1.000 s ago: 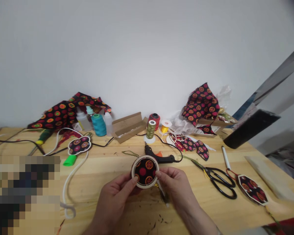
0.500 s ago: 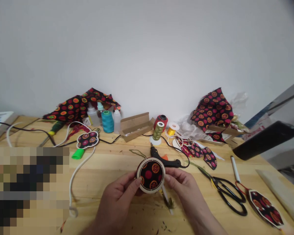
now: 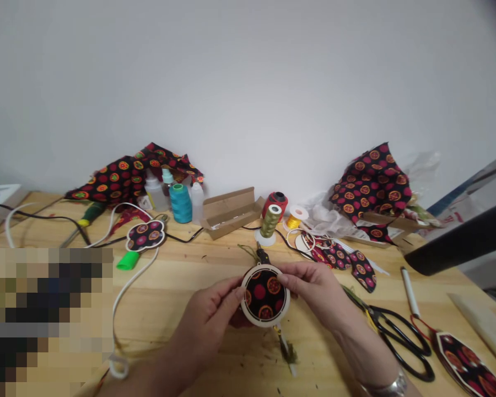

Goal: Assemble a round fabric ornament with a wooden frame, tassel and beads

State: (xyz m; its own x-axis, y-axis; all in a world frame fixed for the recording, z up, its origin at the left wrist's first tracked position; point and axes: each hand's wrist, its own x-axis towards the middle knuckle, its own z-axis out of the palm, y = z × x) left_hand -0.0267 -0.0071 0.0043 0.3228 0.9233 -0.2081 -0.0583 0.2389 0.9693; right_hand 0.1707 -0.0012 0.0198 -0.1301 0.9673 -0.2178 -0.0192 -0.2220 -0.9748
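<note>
Wooden worktop [image 3: 182,286]: left hand [image 3: 215,317] and right hand [image 3: 316,286] grips pinch round wood-rimmed black dotted-fabric disc [image 3: 265,295]; I'd press its rim evenly.

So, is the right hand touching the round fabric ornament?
Touching. The head view shows the right hand gripping the upper right rim of the round fabric ornament, with no gap.

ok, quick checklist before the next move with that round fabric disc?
1. Both hands on round disc: ok, left hand at its left edge, right hand at its upper right.
2. Patterned face toward camera: ok.
3. Glue gun clear of disc: cannot tell, mostly hidden behind it.
4. Scissors apart from right hand: ok, lying on the table.
5. Tassel free below disc: cannot tell.
</note>
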